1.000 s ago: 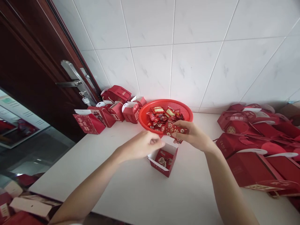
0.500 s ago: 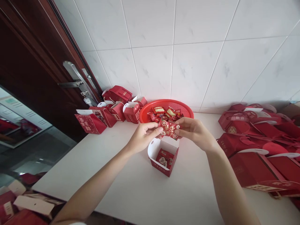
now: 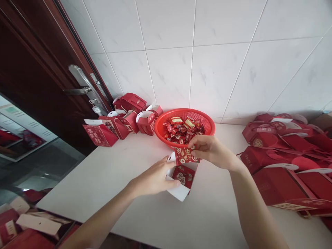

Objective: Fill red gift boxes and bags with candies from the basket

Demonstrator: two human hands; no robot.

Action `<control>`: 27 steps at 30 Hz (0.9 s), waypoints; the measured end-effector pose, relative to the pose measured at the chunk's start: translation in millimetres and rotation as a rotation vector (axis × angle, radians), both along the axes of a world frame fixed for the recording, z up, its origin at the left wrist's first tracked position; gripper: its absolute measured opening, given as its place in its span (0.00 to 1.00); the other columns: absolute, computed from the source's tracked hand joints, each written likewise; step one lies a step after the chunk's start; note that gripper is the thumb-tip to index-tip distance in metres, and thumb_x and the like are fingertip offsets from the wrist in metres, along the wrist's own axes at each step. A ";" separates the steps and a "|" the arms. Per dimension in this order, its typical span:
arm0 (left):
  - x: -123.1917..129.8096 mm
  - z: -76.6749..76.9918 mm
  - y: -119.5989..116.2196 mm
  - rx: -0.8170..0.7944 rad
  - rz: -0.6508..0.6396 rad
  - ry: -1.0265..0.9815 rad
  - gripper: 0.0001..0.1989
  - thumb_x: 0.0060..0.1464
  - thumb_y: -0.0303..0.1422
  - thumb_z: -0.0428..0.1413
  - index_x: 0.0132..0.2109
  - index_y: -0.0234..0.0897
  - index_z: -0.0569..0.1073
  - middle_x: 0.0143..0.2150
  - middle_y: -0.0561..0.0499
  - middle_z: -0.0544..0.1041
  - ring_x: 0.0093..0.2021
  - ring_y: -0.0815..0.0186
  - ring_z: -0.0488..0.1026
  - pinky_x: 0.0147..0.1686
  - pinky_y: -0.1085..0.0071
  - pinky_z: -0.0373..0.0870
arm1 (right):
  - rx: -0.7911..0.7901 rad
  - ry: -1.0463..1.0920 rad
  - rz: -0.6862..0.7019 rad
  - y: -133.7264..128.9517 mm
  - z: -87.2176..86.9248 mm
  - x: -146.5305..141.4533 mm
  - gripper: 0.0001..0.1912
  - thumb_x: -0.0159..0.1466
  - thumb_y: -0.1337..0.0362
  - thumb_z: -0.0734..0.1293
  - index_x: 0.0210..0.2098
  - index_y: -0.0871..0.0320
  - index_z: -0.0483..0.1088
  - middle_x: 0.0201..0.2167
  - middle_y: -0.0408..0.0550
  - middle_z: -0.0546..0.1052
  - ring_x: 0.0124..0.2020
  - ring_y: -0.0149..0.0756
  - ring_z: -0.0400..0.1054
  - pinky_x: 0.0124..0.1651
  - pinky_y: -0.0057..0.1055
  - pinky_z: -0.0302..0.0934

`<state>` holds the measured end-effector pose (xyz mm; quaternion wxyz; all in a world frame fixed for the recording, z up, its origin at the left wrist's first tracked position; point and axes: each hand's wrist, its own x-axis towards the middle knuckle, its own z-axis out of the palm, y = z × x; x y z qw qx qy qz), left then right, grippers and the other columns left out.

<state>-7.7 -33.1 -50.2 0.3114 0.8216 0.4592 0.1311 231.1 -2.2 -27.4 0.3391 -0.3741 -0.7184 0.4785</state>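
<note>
Pinched between the thumb and fingers of my right hand [image 3: 211, 152] is a red packet [image 3: 185, 155] with gold and white print, above the back of a small open box [image 3: 178, 192]. My left hand [image 3: 155, 176] grips the box's left side, its thumb on the white front flap, which is folded outward. Inside the box lies another red packet [image 3: 182, 175] with a pale design. Just behind, a red plastic basket [image 3: 161, 134] holds several wrapped sweets [image 3: 181, 130].
Several red boxes [image 3: 103, 134] stand at the back left beside a dark door [image 3: 49, 69]. Many more red boxes [image 3: 281, 183] crowd the right of the white table [image 3: 85, 180]. Cartons [image 3: 38, 223] sit below the table's left edge. A tiled wall [image 3: 168, 69] rises behind.
My left hand has let go of the packet, moved down and taken hold of the box, whose front flap is now folded outward. My right hand has lowered the packet slightly.
</note>
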 end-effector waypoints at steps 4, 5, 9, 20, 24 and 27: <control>5.5 -3.7 -16.0 -0.092 0.031 -0.069 0.24 0.50 0.34 0.62 0.56 0.46 0.73 0.51 0.49 0.75 0.51 0.55 0.73 0.47 0.66 0.71 | 0.033 -0.236 0.086 -2.7 -0.9 -4.3 0.06 0.57 0.72 0.65 0.33 0.57 0.72 0.24 0.41 0.74 0.25 0.32 0.68 0.29 0.29 0.61; 6.2 -4.3 -18.1 -0.093 0.052 -0.069 0.25 0.50 0.34 0.62 0.56 0.46 0.73 0.50 0.49 0.75 0.50 0.55 0.73 0.46 0.66 0.72 | 0.038 -0.280 0.087 -3.5 -0.8 -5.1 0.07 0.57 0.73 0.65 0.33 0.56 0.72 0.24 0.41 0.74 0.25 0.32 0.68 0.29 0.29 0.61; 5.9 -8.5 -21.0 -0.072 0.112 -0.086 0.24 0.50 0.35 0.63 0.55 0.44 0.71 0.47 0.49 0.75 0.47 0.55 0.74 0.44 0.65 0.72 | 0.054 -0.372 0.077 -5.5 0.2 -7.2 0.08 0.57 0.75 0.64 0.32 0.57 0.72 0.25 0.42 0.76 0.26 0.33 0.70 0.28 0.28 0.61; 13.2 -14.3 -26.1 -0.020 0.146 -0.121 0.26 0.51 0.35 0.63 0.57 0.43 0.68 0.49 0.49 0.76 0.46 0.56 0.75 0.42 0.65 0.71 | 0.125 -0.673 0.100 -7.9 -2.2 -19.7 0.07 0.60 0.74 0.65 0.30 0.58 0.74 0.29 0.47 0.78 0.29 0.34 0.68 0.29 0.28 0.54; 11.7 -17.2 -25.8 0.006 0.154 -0.130 0.26 0.50 0.35 0.63 0.56 0.44 0.68 0.49 0.49 0.76 0.47 0.55 0.75 0.43 0.65 0.71 | 0.134 -0.762 0.165 -7.3 -7.9 -27.8 0.11 0.61 0.75 0.63 0.27 0.57 0.72 0.28 0.46 0.77 0.28 0.33 0.67 0.27 0.29 0.50; 10.3 -21.1 -24.9 0.024 0.156 -0.127 0.24 0.51 0.35 0.63 0.55 0.44 0.68 0.51 0.48 0.76 0.50 0.53 0.74 0.43 0.65 0.72 | 0.178 -0.823 0.176 -7.0 -11.5 -29.0 0.12 0.62 0.76 0.61 0.26 0.57 0.71 0.28 0.47 0.76 0.29 0.35 0.68 0.28 0.30 0.48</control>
